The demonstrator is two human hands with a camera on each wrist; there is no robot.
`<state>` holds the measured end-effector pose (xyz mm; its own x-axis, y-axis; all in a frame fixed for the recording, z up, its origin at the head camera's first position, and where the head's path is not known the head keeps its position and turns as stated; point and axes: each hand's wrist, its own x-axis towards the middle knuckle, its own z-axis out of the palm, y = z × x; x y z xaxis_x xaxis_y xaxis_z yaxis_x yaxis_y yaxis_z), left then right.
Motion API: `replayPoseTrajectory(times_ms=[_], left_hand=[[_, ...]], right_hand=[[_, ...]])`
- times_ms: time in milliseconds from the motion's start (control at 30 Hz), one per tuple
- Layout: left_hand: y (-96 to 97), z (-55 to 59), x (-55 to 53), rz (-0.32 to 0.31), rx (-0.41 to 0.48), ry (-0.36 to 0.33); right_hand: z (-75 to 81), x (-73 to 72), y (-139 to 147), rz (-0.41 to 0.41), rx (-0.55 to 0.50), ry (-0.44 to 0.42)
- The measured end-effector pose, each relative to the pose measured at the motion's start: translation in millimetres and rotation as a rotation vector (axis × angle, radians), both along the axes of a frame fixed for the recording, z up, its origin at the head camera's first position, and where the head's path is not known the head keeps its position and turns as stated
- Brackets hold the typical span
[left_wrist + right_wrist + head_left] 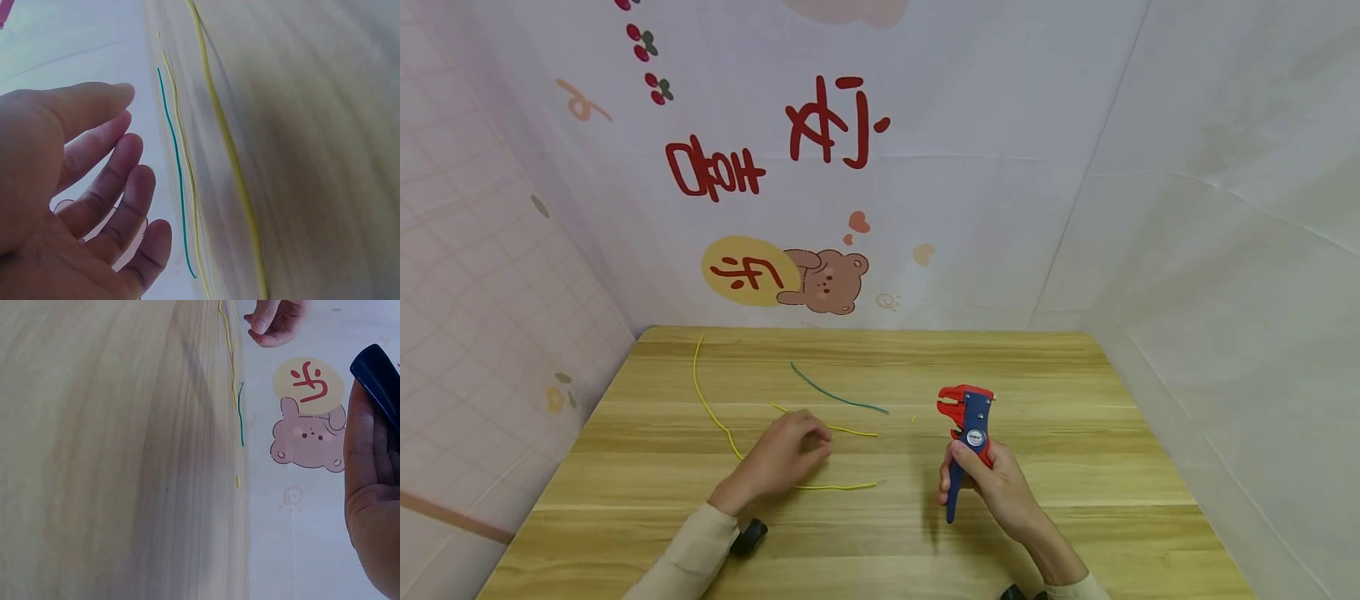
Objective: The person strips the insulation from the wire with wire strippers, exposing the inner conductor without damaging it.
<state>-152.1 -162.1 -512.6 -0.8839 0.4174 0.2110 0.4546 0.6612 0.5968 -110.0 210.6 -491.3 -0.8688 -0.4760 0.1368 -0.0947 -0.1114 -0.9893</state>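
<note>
My right hand (992, 483) grips a blue and red wire stripper (976, 417) by its handles, with the red head pointing away from me. In the right wrist view only one dark blue handle (378, 381) shows. My left hand (786, 458) is over the yellow wires, its fingers loosely bent and nothing between them; the left wrist view shows the fingers (134, 194) apart from the wires. A short yellow wire (853, 432) passes partly behind that hand. Nearer me lies another yellow wire end (835, 487), its tip bare. Beyond is a green wire (838, 397).
A long yellow wire (703, 400) curves along the left of the wooden table (850, 550). One tiny yellow piece (913, 419) lies between the green wire and the stripper. White printed cloth (970, 250) hangs behind the table and at its sides.
</note>
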Motion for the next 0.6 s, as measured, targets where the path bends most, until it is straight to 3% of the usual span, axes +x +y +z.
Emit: replayPoseTrajectory(times_ms=[333, 600], left_hand=[[-1.7, -2.0, -21.5, -0.015, 0.000, 0.086], [-5.1, -1.5, -33.1, -0.013, -0.042, 0.036]], right_hand=[[1.9, 1.0, 1.2, 0.000, 0.007, -0.011], [4.1, 0.7, 1.5, 0.014, 0.013, 0.011]])
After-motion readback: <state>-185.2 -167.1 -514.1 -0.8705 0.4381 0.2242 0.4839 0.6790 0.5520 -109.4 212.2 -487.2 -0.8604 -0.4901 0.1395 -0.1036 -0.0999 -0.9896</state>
